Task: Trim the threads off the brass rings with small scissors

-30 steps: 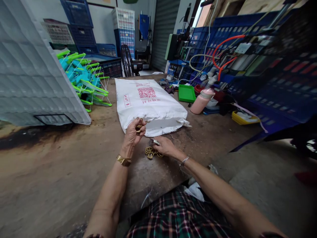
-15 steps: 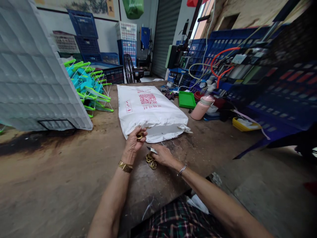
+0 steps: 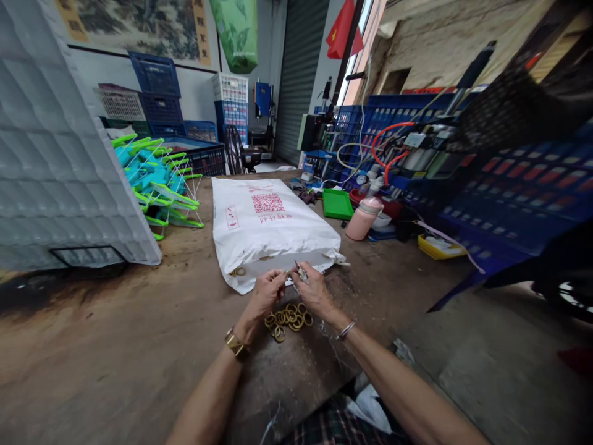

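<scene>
1. Rings (image 3: 290, 317) of brass colour lay loosely piled on the table (image 3: 185, 334), between my forearms and near the white sack (image 3: 278, 228).
2. My left hand (image 3: 269, 292) pinched what looked like another ring (image 3: 288, 275) at its fingertips.
3. My right hand (image 3: 315, 292) gripped a small pointed tool (image 3: 301, 272), just beside the left fingertips.

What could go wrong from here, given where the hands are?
The pointed tool in the right hand could nick the left hand, as their fingertips are very close. The loose rings heaped on the tabletop might scatter if a wrist brushes them.
</scene>
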### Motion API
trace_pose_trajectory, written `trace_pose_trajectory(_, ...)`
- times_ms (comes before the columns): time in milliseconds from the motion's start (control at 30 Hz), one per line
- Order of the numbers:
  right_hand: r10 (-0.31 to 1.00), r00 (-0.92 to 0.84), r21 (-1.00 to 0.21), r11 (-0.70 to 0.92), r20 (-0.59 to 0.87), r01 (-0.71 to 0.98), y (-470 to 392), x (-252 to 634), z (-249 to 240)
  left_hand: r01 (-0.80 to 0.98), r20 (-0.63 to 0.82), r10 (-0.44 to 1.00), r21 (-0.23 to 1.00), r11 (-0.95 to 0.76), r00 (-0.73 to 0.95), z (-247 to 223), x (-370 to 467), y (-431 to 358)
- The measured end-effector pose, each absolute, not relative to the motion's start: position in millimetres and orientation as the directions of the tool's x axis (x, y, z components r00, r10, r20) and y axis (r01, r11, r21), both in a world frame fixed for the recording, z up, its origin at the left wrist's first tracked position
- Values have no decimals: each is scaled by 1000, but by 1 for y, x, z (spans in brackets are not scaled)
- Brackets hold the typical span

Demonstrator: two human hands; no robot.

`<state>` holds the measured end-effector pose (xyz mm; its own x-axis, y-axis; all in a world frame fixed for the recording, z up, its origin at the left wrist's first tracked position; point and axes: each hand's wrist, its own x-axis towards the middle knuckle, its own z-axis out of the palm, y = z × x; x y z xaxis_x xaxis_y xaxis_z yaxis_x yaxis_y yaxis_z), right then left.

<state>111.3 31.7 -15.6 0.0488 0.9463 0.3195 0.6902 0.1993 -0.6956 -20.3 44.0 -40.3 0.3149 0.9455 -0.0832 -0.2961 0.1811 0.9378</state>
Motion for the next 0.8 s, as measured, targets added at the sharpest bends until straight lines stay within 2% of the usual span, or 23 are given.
trace_pose_trajectory(167,955,30,-712,199,295,674,30,110,-13,-223,9,977,974,39,213,-42,-16,45)
trace_pose_trajectory(300,981,55,-762,108,185,638,31,110,-10,-138,107,989,986,-92,104,-38,-13,44)
trace_pose_trajectory(400,996,38,-818,49,86,573,33,111,-10,-119,135,986,985,-123,95,-38,-11,43)
trace_pose_trajectory(567,995,64,-864,37,80,502,36,111,-10,-229,54,966,973,5,251,-42,-13,44)
trace_pose_trajectory(700,989,48,-852,93,137,516,38,111,-10,-305,-47,935,939,162,351,-41,-16,44)
trace_pose_trajectory(800,988,36,-840,110,152,531,39,111,-11,-326,-65,922,924,200,381,-39,-18,43)
